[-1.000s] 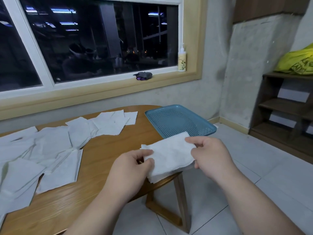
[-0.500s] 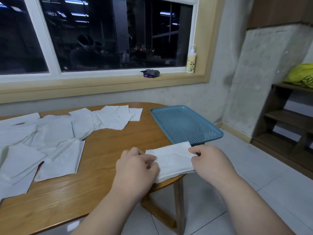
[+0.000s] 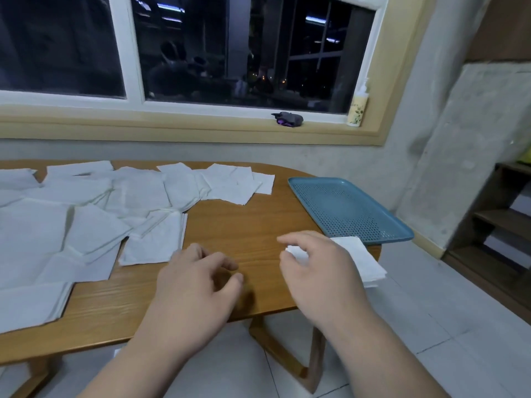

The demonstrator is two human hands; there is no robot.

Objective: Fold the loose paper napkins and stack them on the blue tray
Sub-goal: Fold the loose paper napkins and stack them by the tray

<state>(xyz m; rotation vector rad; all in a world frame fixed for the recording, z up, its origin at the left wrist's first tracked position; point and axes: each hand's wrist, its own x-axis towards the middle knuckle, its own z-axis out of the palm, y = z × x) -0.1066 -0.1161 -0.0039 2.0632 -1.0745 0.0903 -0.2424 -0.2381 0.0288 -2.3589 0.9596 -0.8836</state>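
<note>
Right hand (image 3: 319, 271): pinches folded napkin (image 3: 362, 259) at worktop (image 3: 244, 225) edge, just beside blue tray (image 3: 344, 208). Left hand (image 3: 195, 285): loosely curled, holding nothing. Loose napkins (image 3: 86, 219): spread across worktop's left.

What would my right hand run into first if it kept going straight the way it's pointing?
Most likely the loose napkins near the far edge. The right hand, pinching the folded napkin, points away and leftward, with only bare table in between. Depth is unclear, so that's a guess.
</note>
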